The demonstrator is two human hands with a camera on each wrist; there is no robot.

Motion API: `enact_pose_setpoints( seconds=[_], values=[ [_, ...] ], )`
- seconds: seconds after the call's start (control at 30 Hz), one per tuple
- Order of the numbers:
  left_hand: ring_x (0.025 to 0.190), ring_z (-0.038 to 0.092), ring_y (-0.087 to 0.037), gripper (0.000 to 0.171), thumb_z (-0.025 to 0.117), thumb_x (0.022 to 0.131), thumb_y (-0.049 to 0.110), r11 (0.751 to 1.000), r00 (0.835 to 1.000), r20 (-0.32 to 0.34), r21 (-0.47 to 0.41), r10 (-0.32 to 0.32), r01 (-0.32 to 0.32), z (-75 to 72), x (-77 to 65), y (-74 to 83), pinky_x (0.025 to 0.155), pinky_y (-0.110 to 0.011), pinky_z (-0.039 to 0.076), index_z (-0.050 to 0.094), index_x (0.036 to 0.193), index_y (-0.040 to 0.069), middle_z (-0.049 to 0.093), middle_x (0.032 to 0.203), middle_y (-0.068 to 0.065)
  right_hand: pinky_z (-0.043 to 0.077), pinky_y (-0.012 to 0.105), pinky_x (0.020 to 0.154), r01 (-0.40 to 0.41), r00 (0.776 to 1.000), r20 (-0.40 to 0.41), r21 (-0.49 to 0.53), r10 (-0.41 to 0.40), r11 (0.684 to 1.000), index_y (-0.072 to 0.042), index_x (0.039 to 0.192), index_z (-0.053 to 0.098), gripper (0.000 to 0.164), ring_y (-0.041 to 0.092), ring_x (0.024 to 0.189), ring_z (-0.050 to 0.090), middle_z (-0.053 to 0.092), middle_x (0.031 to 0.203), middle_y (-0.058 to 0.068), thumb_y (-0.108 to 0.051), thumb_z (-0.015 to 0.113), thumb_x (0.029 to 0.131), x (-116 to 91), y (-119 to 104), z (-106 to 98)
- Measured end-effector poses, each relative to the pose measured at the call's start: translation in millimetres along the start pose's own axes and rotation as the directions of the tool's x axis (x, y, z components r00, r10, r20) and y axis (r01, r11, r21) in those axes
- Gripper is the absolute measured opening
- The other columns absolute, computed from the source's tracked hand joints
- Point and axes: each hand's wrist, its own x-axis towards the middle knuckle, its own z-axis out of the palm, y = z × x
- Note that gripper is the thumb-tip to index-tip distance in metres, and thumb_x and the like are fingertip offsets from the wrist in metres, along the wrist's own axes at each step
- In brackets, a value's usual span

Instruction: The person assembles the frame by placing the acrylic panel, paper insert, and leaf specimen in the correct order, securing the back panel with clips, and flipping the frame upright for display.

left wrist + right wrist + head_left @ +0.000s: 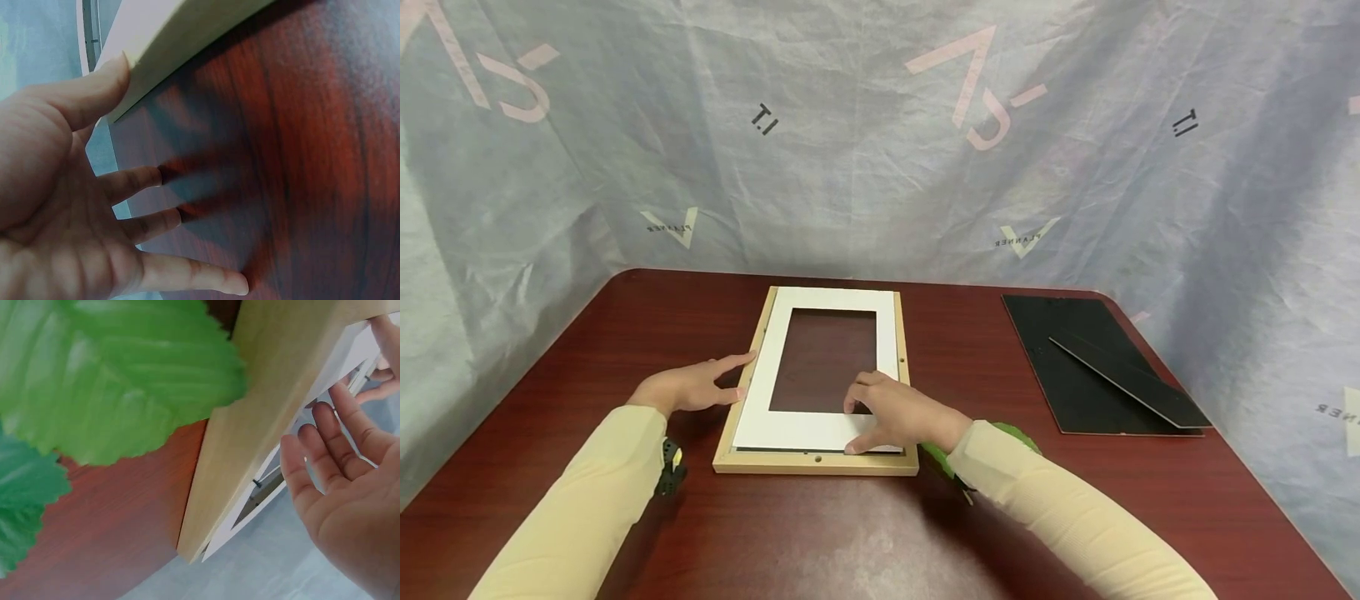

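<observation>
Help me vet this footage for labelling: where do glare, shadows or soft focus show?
Head view: pale glare on the table in front of the wooden frame, dark shadow beneath the right sleeve; left wrist view: the left hand throws dark shadows across the wood; right wrist view: the large leaf looks slightly soft.

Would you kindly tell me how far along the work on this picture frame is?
Looks done: the white mat lies within the wooden frame. In hand: the left hand touches the frame's left side while the right hand touches the mat. Probably remaining: fitting the black backing board, which lies outside the frame on the table.
</observation>
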Motion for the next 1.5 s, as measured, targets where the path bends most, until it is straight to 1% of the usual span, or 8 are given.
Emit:
enact_pose_setpoints(
  seconds=[0.2,0.43,0.57,0.73,0.87,1.1,1.3,1.5],
  values=[
    [0.145,0.017,-0.058,0.076,0.062,0.103,0.027,1.000,1.000,-0.001,-0.011,-0.005,0.005,0.8,-0.5,-0.7,0.113,-0.068,0.023,0.018,0.161,0.003,0.016,0.158,-0.040,0.048,0.034,0.092,-0.002,1.000,0.011,-0.010,0.002,1.000,-0.013,0.111,0.066,0.042,0.020,0.119,0.053,0.056,0.121,0.001,-0.037,0.086,0.084,1,-3,-1],
    [0.145,0.018,-0.057,0.076,0.062,0.103,0.027,1.000,1.000,-0.007,-0.015,0.000,0.000,2.1,3.2,-3.3,0.114,-0.067,0.023,0.019,0.160,0.004,0.018,0.158,-0.039,0.048,0.033,0.090,0.063,0.998,-0.011,0.024,-0.063,0.998,-0.014,0.106,0.069,0.037,0.018,0.107,0.056,0.058,0.113,-0.002,-0.035,0.086,0.082,-3,0,-4],
    [0.145,0.016,-0.059,0.076,0.062,0.103,0.027,1.000,1.000,-0.005,-0.006,0.008,-0.008,0.5,-0.6,0.1,0.114,-0.068,0.022,0.019,0.160,0.002,0.017,0.157,-0.041,0.046,0.036,0.100,0.081,0.997,0.004,0.037,-0.081,0.996,-0.013,0.112,0.068,0.042,0.021,0.119,0.055,0.057,0.122,0.001,-0.038,0.086,0.083,-3,4,-5],
    [0.145,0.016,-0.059,0.075,0.061,0.104,0.026,1.000,1.000,-0.001,-0.009,0.013,-0.013,0.3,-1.1,1.1,0.114,-0.068,0.022,0.018,0.160,0.001,0.017,0.157,-0.041,0.038,0.047,0.112,0.024,0.999,0.035,0.064,-0.026,0.998,-0.014,0.138,0.061,0.065,0.030,0.141,0.041,0.046,0.149,0.010,-0.044,0.083,0.085,-4,9,-6],
    [0.146,0.011,-0.059,0.075,0.060,0.104,0.028,1.000,1.000,0.009,-0.007,-0.005,0.005,-0.4,-1.1,1.6,0.114,-0.070,0.019,0.017,0.161,0.002,0.015,0.157,-0.042,0.029,0.054,0.117,-0.030,0.997,0.066,0.030,0.028,0.999,-0.018,0.148,0.054,0.074,0.033,0.149,0.029,0.034,0.161,0.012,-0.048,0.080,0.086,-5,11,-7],
    [0.146,0.008,-0.059,0.077,0.059,0.104,0.030,0.999,0.999,0.029,-0.018,-0.030,0.031,-1.3,-0.5,2.0,0.114,-0.070,0.018,0.014,0.161,0.005,0.011,0.158,-0.041,0.012,0.056,0.121,-0.141,0.990,-0.001,-0.076,0.141,0.987,-0.015,0.160,0.034,0.104,0.035,0.152,0.020,0.024,0.165,0.017,-0.059,0.082,0.080,-4,13,-6],
    [0.146,0.012,-0.058,0.078,0.060,0.104,0.031,1.000,1.000,0.026,-0.018,-0.018,0.018,-1.3,-0.4,1.3,0.114,-0.069,0.020,0.015,0.161,0.004,0.013,0.159,-0.040,0.005,0.060,0.120,-0.252,0.967,-0.002,-0.121,0.253,0.960,-0.014,0.165,0.011,0.125,0.035,0.154,0.017,0.019,0.166,0.021,-0.069,0.079,0.076,-3,14,-8],
    [0.148,0.007,-0.057,0.078,0.059,0.104,0.033,1.000,1.000,0.027,-0.026,-0.016,0.017,-0.4,3.6,-3.1,0.115,-0.069,0.016,0.015,0.162,0.005,0.012,0.160,-0.039,0.005,0.062,0.120,-0.296,0.952,0.023,-0.201,0.306,0.934,-0.005,0.163,0.016,0.124,0.034,0.153,0.021,0.025,0.165,0.018,-0.075,0.072,0.077,-1,14,-7]
  ],
)
